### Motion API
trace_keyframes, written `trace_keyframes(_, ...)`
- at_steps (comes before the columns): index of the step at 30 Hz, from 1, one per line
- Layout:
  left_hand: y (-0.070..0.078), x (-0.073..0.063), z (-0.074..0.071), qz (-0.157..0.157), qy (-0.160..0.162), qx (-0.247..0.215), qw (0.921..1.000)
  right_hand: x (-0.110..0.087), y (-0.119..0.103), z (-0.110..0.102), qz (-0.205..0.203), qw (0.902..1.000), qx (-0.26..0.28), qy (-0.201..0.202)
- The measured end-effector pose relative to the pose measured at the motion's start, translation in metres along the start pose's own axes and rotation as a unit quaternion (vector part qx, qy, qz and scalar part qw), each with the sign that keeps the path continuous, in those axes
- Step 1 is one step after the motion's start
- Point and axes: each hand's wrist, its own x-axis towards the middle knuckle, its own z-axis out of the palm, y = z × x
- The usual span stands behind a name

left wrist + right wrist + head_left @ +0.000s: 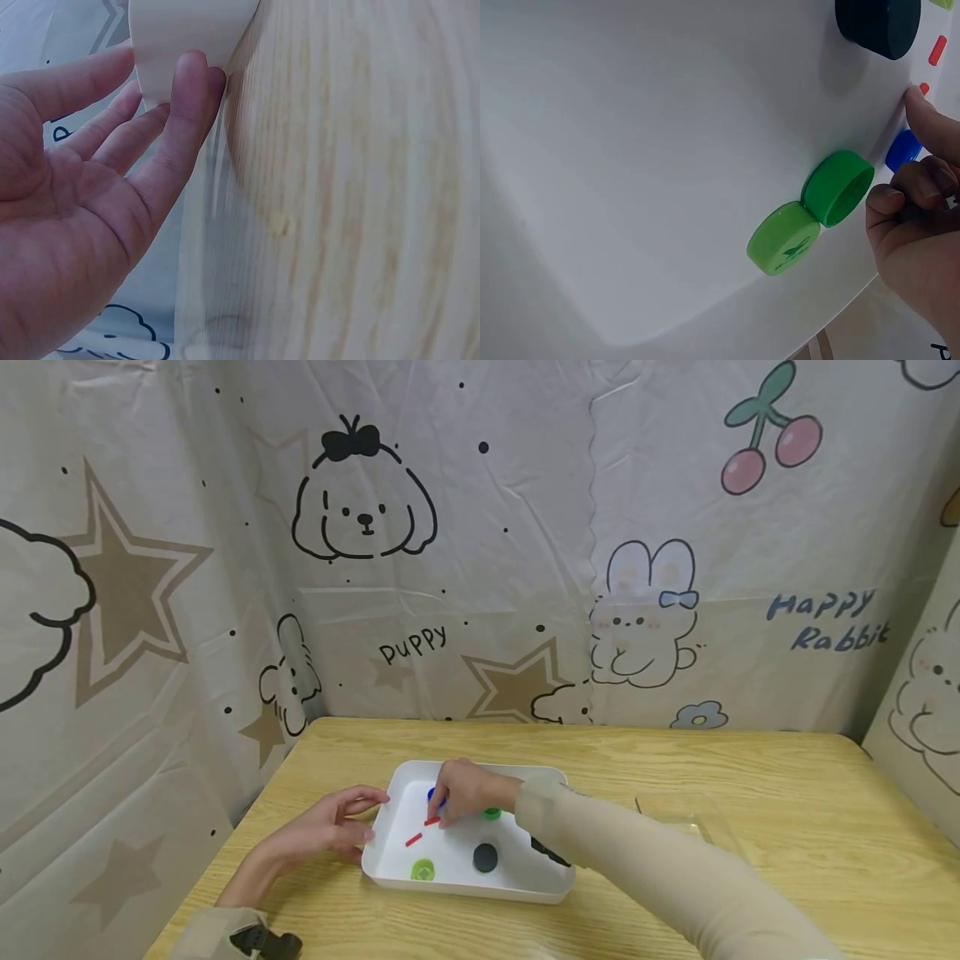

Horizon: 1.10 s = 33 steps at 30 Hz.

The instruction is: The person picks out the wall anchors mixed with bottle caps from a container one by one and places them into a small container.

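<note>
In the head view a white tray [517, 893] lies on the table. Inside it, my right hand [467, 789] reaches down with thumb and index finger pinching a short red stick [432, 820]. A second red stick [413, 839] lies beside it toward the tray's left corner. My left hand [333, 825] touches the tray's left wall with fairly straight fingers; the left wrist view shows its fingertips [191, 71] at the outer corner. Close to the right hand sit a blue cap [904, 150], a green cap [838, 187] and a light green cap [784, 238].
A black round cap [485, 857] and a yellow-green cap [423, 869] lie in the tray's near half. Right of the tray, partly behind the right sleeve, is a clear plastic container [686, 827]. A printed curtain [450, 610] hangs behind the wooden table [825, 827].
</note>
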Motion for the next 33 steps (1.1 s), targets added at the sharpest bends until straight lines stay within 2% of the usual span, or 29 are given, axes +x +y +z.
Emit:
trace_keyframes(10, -0.001, 0.0, 0.0, 0.006, -0.004, -0.003, 1.0, -0.002, 0.0, 0.0, -0.012, 0.9999, 0.011, -0.004)
trace_keyframes(19, -0.001, 0.001, -0.001, 0.008, -0.001, 0.0, 1.0, -0.01, 0.002, -0.006, 0.015, 0.9981, 0.06, -0.002)
trace_keyframes(25, 0.0, 0.001, -0.001, 0.01, -0.002, -0.003, 0.9999, -0.007, 0.008, -0.005, 0.023, 0.9979, 0.061, -0.001)
trace_keyframes(33, 0.001, 0.0, 0.0, 0.011, 0.002, -0.002, 0.9999, -0.006, 0.013, -0.008, 0.007, 0.9978, 0.063, -0.022)
